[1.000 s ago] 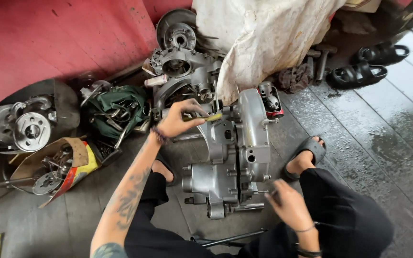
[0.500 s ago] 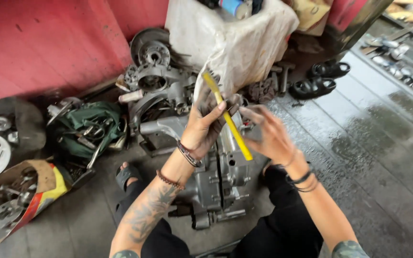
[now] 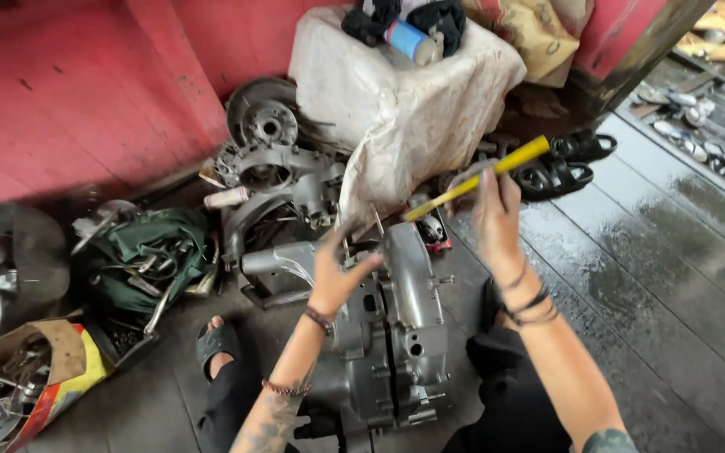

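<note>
right hand point(image 3: 497, 210) grips a yellow-handled tool point(image 3: 478, 178); left hand point(image 3: 336, 273), fingers spread, rests on the grey engine case point(image 3: 396, 335) on the wet floor point(image 3: 648, 277).

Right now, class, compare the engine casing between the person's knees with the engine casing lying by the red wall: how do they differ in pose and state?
The engine casing between the knees stands upright, its two halves joined; the casing by the wall lies flat and open, its round cavity showing. The left hand rests on the near casing; no hand touches the far one. The right hand holds a yellow-handled tool above the near casing. Both are grey metal and grimy.
</note>
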